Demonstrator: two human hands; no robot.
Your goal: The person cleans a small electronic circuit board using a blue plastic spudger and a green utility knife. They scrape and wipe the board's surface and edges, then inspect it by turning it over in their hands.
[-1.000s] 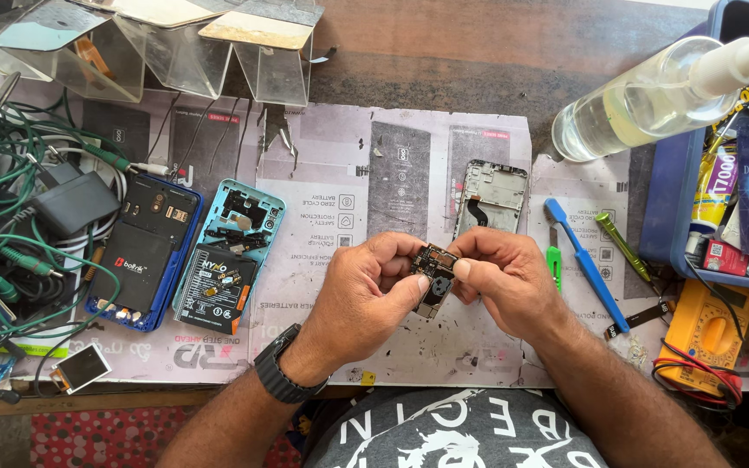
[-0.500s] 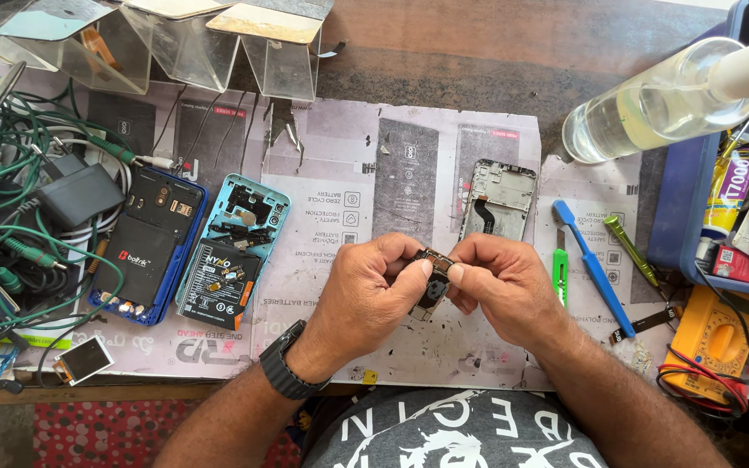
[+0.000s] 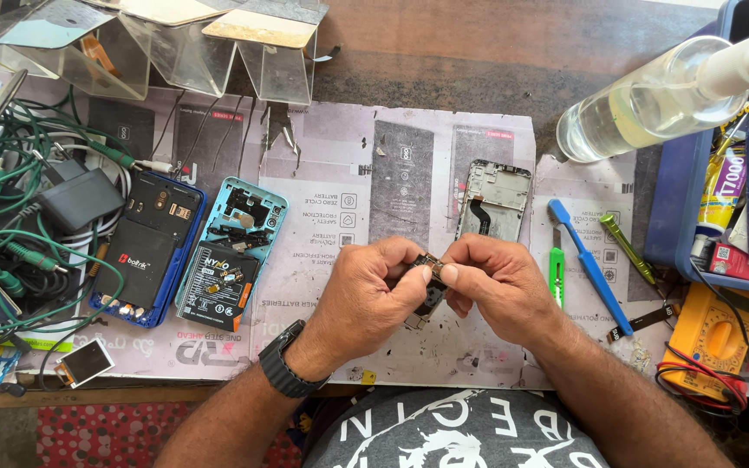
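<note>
Small circuit board (image 3: 431, 270) between both thumbs' grip

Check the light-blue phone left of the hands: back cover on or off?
Off. The light-blue phone lies open, its battery and circuit board exposed.

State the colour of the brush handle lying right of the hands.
Blue handle, clearest in the head view.

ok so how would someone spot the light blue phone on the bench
Start at the tangle of green cables on the left of the bench. Just right of it two opened phones lie side by side on the paper sheet, left of the left hand. The light blue phone is the right one, with a pale turquoise frame; its neighbour, the dark blue phone, is larger and darker.
</note>
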